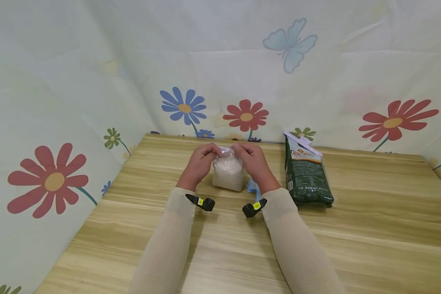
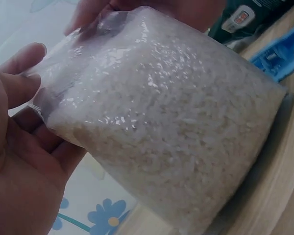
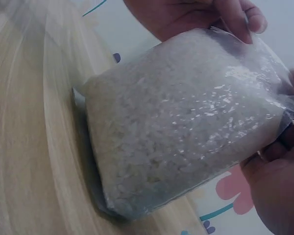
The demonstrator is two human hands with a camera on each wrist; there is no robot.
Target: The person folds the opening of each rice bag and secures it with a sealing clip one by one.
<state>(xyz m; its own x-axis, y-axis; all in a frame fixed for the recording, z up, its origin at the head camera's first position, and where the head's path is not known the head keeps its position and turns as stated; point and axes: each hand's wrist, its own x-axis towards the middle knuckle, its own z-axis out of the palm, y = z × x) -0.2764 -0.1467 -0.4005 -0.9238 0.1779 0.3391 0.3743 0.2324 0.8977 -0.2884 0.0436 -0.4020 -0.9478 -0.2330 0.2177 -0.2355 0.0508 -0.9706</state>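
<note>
A clear plastic bag of white rice (image 1: 228, 173) stands upright on the table between both hands. My left hand (image 1: 202, 164) pinches the left upper corner of the bag between thumb and fingers. At the opposite upper corner, my right hand (image 1: 255, 163) grips the film the same way. The left wrist view shows the rice (image 2: 176, 122) filling most of the bag, with loose shiny film above it. In the right wrist view the bag's bottom (image 3: 100, 161) meets the wood surface.
Right of the hands, a dark green printed bag (image 1: 308, 179) stands with a pale sealing clip (image 1: 303, 143) across its top. A blue plastic tool (image 1: 254, 187) lies partly behind my right wrist. Behind the wooden table (image 1: 220, 249) hangs a flower-patterned cloth (image 1: 220, 61).
</note>
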